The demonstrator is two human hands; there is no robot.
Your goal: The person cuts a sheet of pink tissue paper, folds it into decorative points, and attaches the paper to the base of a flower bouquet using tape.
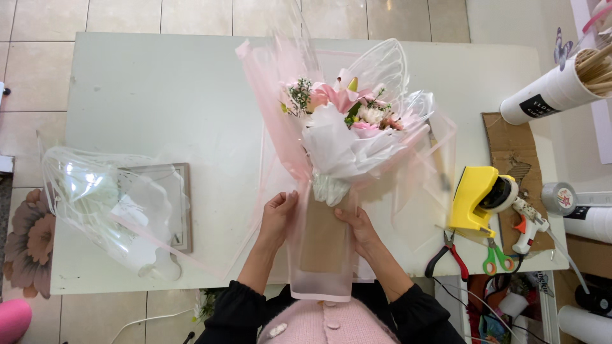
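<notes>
A bouquet [347, 118] of pink and white flowers lies on the white table [166, 95], wrapped in white tissue and sheer pink paper [280, 102]. Its stem end is covered in brown paper [324, 239] and points toward me. My left hand [278, 215] presses the pink wrap against the left side of the stems. On the right side, my right hand [361, 229] grips the wrap at the same height. A clear winged decoration [382, 64] stands behind the flowers.
Crumpled clear wrap [111, 207] lies at the table's left over a framed board. To the right are a yellow tape dispenser [475, 197], a glue gun [528, 226], red pliers [449, 255], green scissors [496, 256] and a white tube of sticks [554, 89].
</notes>
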